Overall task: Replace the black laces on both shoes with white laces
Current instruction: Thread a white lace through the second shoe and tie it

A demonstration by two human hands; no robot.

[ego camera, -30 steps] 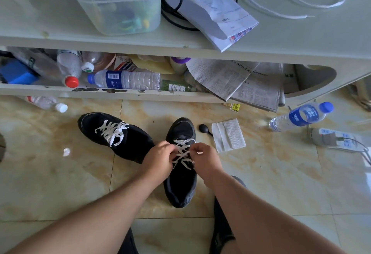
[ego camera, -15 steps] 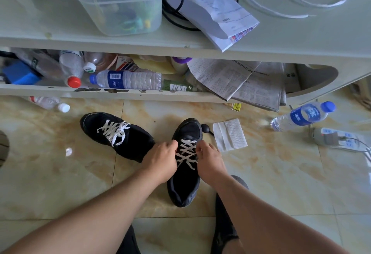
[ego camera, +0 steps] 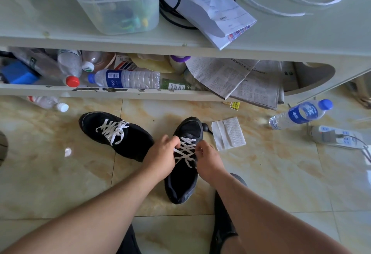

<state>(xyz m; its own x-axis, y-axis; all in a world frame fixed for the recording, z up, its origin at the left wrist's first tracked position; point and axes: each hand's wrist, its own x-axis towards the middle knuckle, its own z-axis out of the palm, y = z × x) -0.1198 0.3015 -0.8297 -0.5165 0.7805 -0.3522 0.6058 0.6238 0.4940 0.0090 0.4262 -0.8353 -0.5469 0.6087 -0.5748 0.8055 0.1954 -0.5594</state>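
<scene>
- While both shoes rest on the tiled floor (ego camera: pixel 50 173), my left hand (ego camera: pixel 160 158) pinches the white lace (ego camera: pixel 185 151) of the near shoe (ego camera: pixel 183 179).
- My right hand (ego camera: pixel 208 158) pinches the same lace opposite.
- Left of the near shoe, touching it, lies the far shoe (ego camera: pixel 116 133), white-laced.

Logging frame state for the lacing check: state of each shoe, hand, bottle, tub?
Left shoe: white laces in, untouched.
Right shoe: white laces crossed, being worked.
Left hand: grip pinching lace.
Right hand: grip pinching lace.
Floor bottle: capped, lying down.
Plastic tub: open, full of cords.
</scene>
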